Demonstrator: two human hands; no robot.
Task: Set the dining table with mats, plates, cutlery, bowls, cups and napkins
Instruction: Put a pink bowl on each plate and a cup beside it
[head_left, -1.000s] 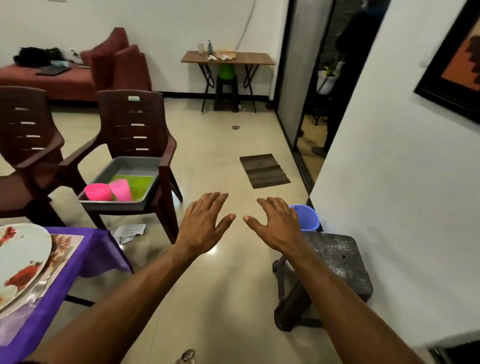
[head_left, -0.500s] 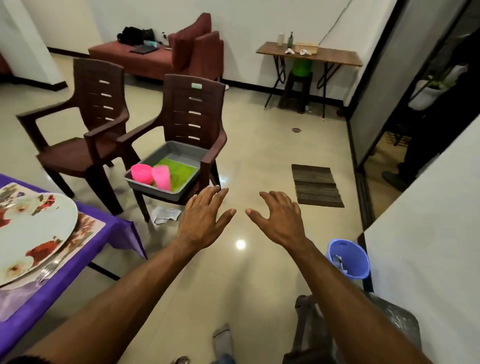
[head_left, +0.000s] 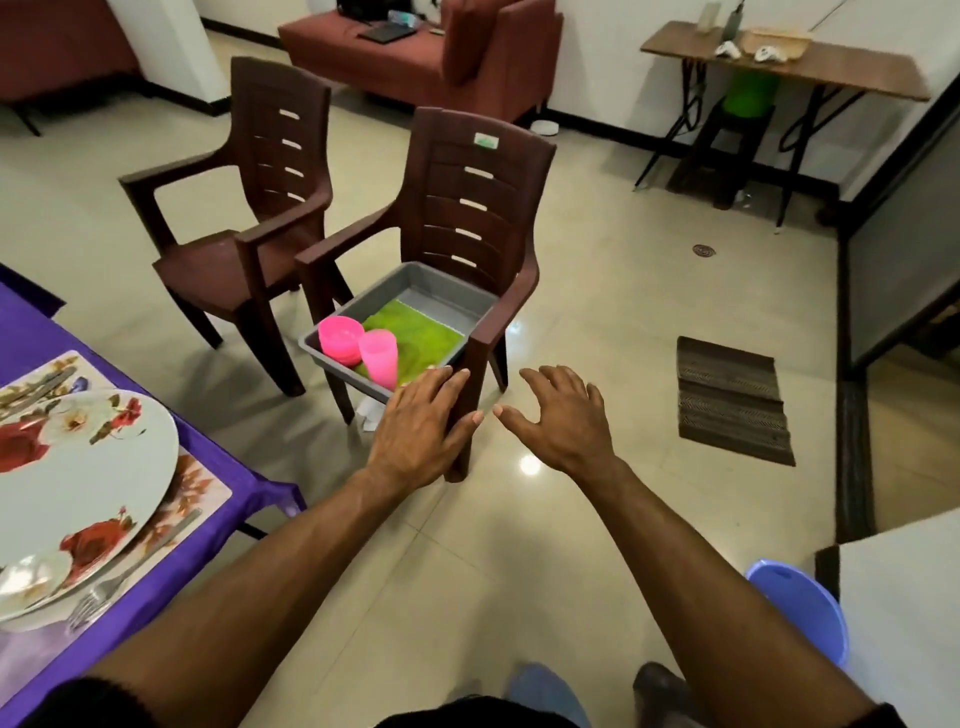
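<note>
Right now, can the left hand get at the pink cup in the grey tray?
Probably yes. The left hand is open, holds nothing, and appears just short of the pink cup, which stands upright at the near end of the grey tray on the chair. Nothing covers the cup; the chair's arms flank the tray.

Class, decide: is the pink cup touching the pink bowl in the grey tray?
Cannot tell. In the head view the pink cup overlaps the pink bowl, hiding any gap.

Both arms outstretched, left hand (head_left: 421, 428) and right hand (head_left: 563, 415) palms down, fingers spread
</note>
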